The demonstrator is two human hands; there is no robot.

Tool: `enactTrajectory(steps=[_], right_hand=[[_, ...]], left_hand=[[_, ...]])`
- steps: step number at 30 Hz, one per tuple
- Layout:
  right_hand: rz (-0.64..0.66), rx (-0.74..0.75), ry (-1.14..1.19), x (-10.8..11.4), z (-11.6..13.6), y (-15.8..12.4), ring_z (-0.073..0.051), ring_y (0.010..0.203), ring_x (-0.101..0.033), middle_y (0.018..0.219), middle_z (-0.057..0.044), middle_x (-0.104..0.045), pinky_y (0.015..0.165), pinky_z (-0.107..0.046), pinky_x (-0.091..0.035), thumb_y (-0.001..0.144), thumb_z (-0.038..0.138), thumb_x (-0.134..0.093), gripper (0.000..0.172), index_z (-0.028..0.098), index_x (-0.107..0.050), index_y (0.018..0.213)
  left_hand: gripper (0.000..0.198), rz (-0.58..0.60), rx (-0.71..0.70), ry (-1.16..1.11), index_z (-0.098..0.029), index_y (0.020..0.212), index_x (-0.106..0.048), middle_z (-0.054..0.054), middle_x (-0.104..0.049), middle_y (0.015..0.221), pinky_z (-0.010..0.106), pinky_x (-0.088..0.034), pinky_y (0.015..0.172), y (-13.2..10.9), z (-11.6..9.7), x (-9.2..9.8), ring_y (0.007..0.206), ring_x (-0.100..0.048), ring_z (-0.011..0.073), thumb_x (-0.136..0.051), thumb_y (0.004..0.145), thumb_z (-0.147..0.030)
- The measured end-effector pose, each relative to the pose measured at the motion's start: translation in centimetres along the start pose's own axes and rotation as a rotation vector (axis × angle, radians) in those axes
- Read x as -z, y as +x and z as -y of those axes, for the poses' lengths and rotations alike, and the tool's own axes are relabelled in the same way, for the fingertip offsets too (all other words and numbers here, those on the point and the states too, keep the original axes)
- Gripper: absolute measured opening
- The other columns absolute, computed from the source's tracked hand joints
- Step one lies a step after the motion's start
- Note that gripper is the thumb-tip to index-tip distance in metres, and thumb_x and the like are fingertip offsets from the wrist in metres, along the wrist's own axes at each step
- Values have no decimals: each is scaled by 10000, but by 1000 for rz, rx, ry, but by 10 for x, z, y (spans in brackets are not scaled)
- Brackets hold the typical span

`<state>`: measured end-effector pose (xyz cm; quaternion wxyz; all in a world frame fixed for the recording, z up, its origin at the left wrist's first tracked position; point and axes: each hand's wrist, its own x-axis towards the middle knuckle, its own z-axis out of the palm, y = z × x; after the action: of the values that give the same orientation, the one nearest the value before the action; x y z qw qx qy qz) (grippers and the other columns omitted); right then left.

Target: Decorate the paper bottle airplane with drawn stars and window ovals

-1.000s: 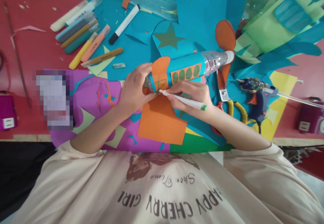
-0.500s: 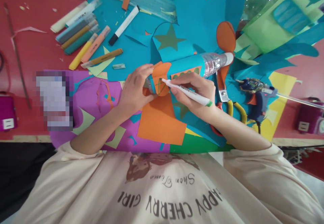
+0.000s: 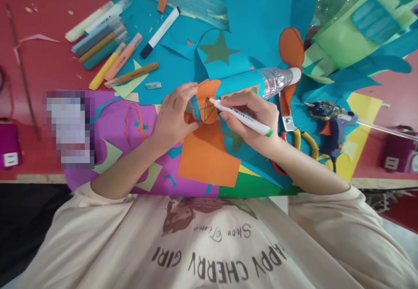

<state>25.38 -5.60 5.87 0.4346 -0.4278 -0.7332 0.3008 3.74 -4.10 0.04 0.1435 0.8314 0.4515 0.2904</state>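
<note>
A clear plastic bottle (image 3: pixel 277 81) wrapped in blue paper lies on its side, its white cap to the right. Near its base, an orange paper piece (image 3: pixel 205 89) bears thin green lines. My left hand (image 3: pixel 176 112) is closed around the base end of the bottle. In my right hand (image 3: pixel 253 119) is a white marker (image 3: pixel 243 118) with a green end, its tip at the orange paper. Partly behind the right hand, another orange strip with green dots shows on the bottle. Below lies a flat orange paper sheet (image 3: pixel 209 158).
Several markers (image 3: pixel 101 40) lie at the upper left, a capped black marker (image 3: pixel 160 32) beside them. Scissors (image 3: pixel 289 123) and a glue gun (image 3: pixel 338 127) lie right of my right hand. A blurred phone (image 3: pixel 70 130) rests at left. Cut paper covers the table.
The marker tip has moved slightly up and right on the orange paper, and more green line shows. My left hand and the bottle have stayed in place.
</note>
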Motion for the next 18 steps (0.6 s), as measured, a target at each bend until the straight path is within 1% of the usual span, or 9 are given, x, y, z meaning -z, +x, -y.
enactTrajectory(steps=[6,8,11,13,18], right_hand=[[20,-7,-39,-1,1,1,-127,759,-707,887,-29,-763,652,-254,-558,907,295,-631,114,207,-687,953],[23,9,-47,0,1,2,-119,732,-698,862,-23,-759,639,-246,-549,908,284,-625,98,209,-682,936],[11,54,-43,1,2,2,-103,680,-678,810,-9,-748,605,-228,-535,901,250,-628,58,215,-673,912],[11,58,-56,2,3,3,-100,649,-662,778,1,-734,584,-227,-528,900,244,-625,48,223,-668,903],[30,40,-77,5,4,3,-116,622,-650,741,4,-715,572,-250,-539,895,236,-621,32,225,-648,882]], left_hand=[[577,30,8,4,-318,1405,-309,80,-534,1424,468,-464,1039,-1,2,-2,1339,-518,315,-581,938,-521],[571,26,7,11,-319,1398,-306,81,-541,1410,464,-477,1018,0,2,-2,1328,-529,313,-577,937,-518],[534,-23,-29,7,-292,1377,-308,96,-564,1382,457,-515,941,1,1,-2,1286,-566,308,-547,955,-515],[516,-41,-36,9,-286,1364,-323,99,-575,1369,450,-527,917,1,1,-2,1275,-577,301,-542,959,-519],[563,4,34,15,-298,1349,-365,88,-580,1362,447,-532,943,1,3,-1,1289,-568,297,-620,914,-550]])
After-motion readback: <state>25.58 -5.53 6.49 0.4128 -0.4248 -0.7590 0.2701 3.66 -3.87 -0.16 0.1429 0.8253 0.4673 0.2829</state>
